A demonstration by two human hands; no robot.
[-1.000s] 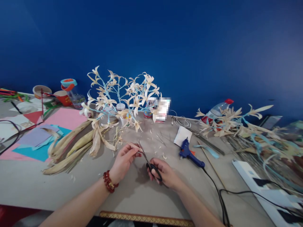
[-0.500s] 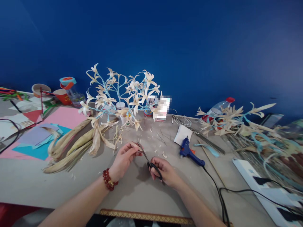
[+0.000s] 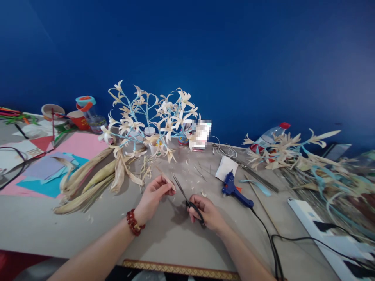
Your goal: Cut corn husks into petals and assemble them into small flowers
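Note:
My right hand (image 3: 206, 212) is closed round the black handles of a pair of scissors (image 3: 183, 191). Their slim metal blades point up and left, and look closed or nearly so. My left hand (image 3: 156, 195), with a red beaded bracelet at the wrist, pinches a small pale piece of corn husk (image 3: 172, 185), mostly covered by the fingers. A narrow gap lies between the blade tips and the left fingertips. Left of my left hand, long dried corn husks (image 3: 90, 177) lie in a heap. Husk flowers (image 3: 168, 125) on blue-wrapped stems stand behind both hands.
A blue glue gun (image 3: 236, 191) rests by a white pad on the right, its cord running to a white power strip (image 3: 310, 230). More husk flowers (image 3: 281, 150) and wires lie far right. Coloured paper (image 3: 41, 187) and cups (image 3: 77, 119) occupy the left. Husk scraps litter the table.
The scissors have drawn slightly right, away from the left fingertips. My left hand has stayed almost in place, still pinching the husk piece.

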